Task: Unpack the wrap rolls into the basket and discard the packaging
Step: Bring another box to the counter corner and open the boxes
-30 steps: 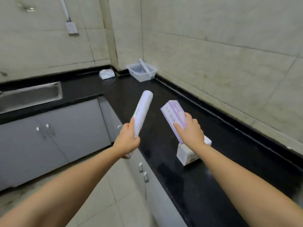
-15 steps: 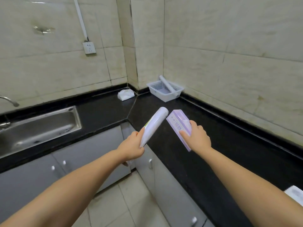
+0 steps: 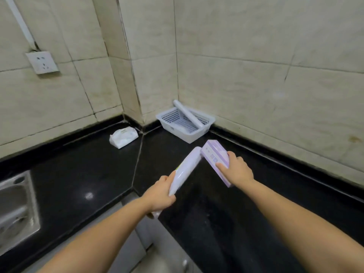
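Note:
My left hand (image 3: 160, 194) grips the lower end of a white wrap roll (image 3: 186, 170), which points up and away toward the corner. My right hand (image 3: 236, 169) holds a long purple carton (image 3: 214, 156), the roll's packaging, tilted the same way. The roll's far tip nearly touches the carton's end. A white perforated basket (image 3: 185, 123) sits in the counter's far corner, a short way beyond both hands. One white roll (image 3: 187, 114) lies slanted in it, its upper end over the back rim.
The black countertop (image 3: 216, 213) runs along both tiled walls. A crumpled white packet (image 3: 123, 137) lies left of the corner. A steel sink (image 3: 15, 209) is at the far left, a wall socket (image 3: 42, 62) above it. Grey cabinets stand below.
I have come closer to the corner, so the basket looms larger. Both hands have carried the roll and the carton forward over the counter. The white box near my right arm has left the view.

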Demonstrator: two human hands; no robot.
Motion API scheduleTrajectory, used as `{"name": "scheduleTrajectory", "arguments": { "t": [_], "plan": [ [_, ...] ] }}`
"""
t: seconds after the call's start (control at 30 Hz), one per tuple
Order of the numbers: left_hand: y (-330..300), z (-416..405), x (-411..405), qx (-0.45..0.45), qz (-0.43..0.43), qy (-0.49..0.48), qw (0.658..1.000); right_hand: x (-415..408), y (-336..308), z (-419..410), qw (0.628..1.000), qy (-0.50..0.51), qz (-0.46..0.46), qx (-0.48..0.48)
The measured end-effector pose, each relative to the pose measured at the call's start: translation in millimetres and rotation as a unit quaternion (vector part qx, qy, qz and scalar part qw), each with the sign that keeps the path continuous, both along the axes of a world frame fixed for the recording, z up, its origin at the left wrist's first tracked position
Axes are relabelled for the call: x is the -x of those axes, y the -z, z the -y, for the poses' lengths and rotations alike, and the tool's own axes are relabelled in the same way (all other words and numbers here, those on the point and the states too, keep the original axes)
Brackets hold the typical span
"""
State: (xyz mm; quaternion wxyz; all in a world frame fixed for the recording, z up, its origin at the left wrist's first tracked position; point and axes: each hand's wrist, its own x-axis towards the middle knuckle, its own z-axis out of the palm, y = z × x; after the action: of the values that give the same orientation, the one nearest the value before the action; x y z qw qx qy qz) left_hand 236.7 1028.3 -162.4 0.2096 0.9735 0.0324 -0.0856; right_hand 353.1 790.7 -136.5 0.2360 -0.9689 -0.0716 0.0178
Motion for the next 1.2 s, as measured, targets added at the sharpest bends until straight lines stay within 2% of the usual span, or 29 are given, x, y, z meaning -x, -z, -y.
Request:
{"name": "scheduleTrajectory", "arguments": {
  "t": [0.2,0.33,0.47,0.67,0.9,1.1,1.13,1.2],
  "plan": [
    [16,-40,-107,0.038,-0.024,0.062,0.997,-55,17,-25,0.999,0.043,-0.014,0.017],
    [36,-56,-180,0.066,-0.038,0.116,0.990,-79,36,-33,0.993,0.110,-0.030,0.023],
    [57,-75,-235,0.046,-0.056,0.188,0.979,-91,58,-56,0.980,0.191,-0.054,0.034],
    [83,-109,-270,-0.021,-0.062,0.279,0.958,-88,88,-96,0.960,0.263,-0.081,0.047],
    [97,-113,-273,-0.055,-0.017,0.272,0.961,-86,91,-104,0.957,0.282,-0.059,0.033],
    [66,-75,-276,0.004,0.090,0.251,0.964,-87,70,-102,0.962,0.273,-0.018,-0.005],
    [58,-64,-275,0.044,0.102,0.252,0.961,-86,65,-102,0.963,0.269,-0.005,-0.018],
    [39,-41,-269,0.187,0.084,0.235,0.950,-83,57,-104,0.963,0.265,0.023,-0.041]
  ]
}}
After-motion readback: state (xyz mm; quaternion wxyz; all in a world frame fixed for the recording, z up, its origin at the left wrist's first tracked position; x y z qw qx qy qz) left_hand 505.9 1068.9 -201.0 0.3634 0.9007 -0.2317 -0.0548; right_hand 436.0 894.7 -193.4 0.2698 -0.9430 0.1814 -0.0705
